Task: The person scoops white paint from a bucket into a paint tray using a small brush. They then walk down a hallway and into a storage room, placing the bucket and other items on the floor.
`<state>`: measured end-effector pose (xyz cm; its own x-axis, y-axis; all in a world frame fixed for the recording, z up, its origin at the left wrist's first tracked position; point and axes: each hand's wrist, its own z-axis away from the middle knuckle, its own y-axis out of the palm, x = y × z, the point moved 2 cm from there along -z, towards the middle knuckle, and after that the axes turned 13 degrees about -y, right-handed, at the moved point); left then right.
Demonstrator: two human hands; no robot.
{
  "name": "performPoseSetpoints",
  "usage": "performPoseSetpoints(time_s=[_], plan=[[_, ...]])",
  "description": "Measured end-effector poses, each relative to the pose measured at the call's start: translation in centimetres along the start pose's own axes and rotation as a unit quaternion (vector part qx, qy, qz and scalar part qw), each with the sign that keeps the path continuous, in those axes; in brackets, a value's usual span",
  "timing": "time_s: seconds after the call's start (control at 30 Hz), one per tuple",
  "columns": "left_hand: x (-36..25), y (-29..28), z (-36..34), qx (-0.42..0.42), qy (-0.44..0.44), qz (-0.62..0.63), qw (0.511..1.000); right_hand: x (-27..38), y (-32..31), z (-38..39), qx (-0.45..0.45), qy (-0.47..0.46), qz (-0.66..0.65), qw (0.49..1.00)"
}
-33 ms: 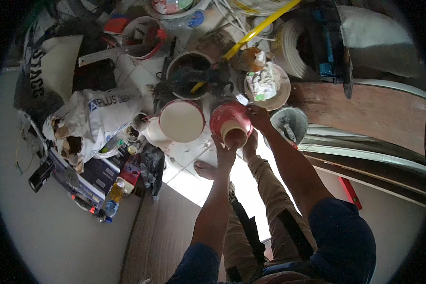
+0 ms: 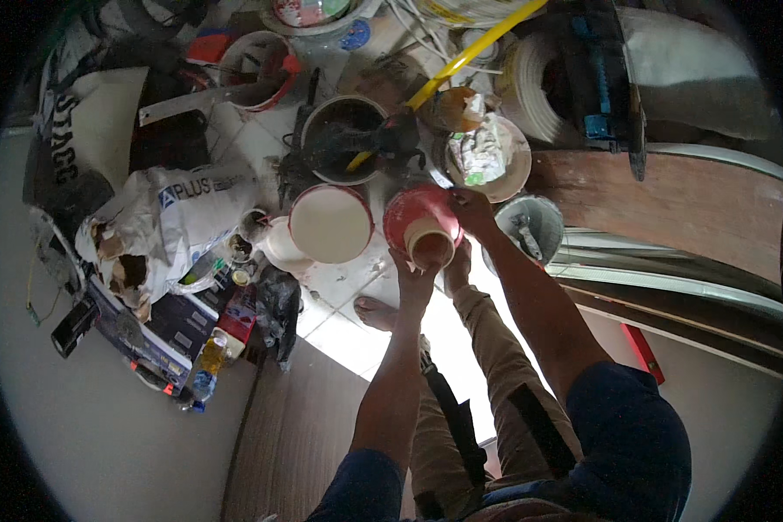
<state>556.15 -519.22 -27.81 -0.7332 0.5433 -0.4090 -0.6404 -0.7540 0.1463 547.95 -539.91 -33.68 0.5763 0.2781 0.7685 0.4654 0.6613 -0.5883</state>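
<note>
My left hand (image 2: pixel 413 271) is closed around a small pale cup (image 2: pixel 429 230) with a reddish-brown inside, its mouth turned toward me. Just beyond the cup is a red, round, wide-rimmed container (image 2: pixel 406 205), whose contents I cannot make out. At its right edge my right hand (image 2: pixel 471 211) is closed on the rim, the fingertips partly hidden. A white bucket with a red rim (image 2: pixel 331 224) stands to the left of the red container. To the right is a grey bucket (image 2: pixel 544 215) with a trowel-like tool inside.
Behind are a dark bucket (image 2: pixel 344 103) and a tub with crumpled wrapping (image 2: pixel 518 165). A torn white sack (image 2: pixel 204 196), a black plastic bag (image 2: pixel 278 304) and a bottle (image 2: pixel 205 370) lie left. Coiled white cable (image 2: pixel 531 87) and long boards (image 2: pixel 670 191) are at right.
</note>
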Motion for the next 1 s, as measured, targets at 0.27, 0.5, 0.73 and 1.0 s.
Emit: performPoseSetpoints(time_s=[0.27,0.5,0.73,1.0], plan=[[1.3,-1.6,-1.0,0.054,-0.122,0.205,0.970,1.3,-4.6,0.1,-0.063,-0.064,0.187,0.978],[0.1,-3.1,-5.3,-0.035,-0.063,0.014,0.997,-1.3,-3.3,5.2,0.059,-0.082,0.051,0.994],[-0.1,-2.9,-5.6,-0.020,0.036,-0.088,0.995,-0.5,-1.6,6.1,-0.028,0.149,-0.101,0.983],[-0.5,-2.0,-5.5,-0.106,-0.024,-0.162,0.981,3.7,-2.3,4.6,-0.098,0.227,-0.182,0.952]])
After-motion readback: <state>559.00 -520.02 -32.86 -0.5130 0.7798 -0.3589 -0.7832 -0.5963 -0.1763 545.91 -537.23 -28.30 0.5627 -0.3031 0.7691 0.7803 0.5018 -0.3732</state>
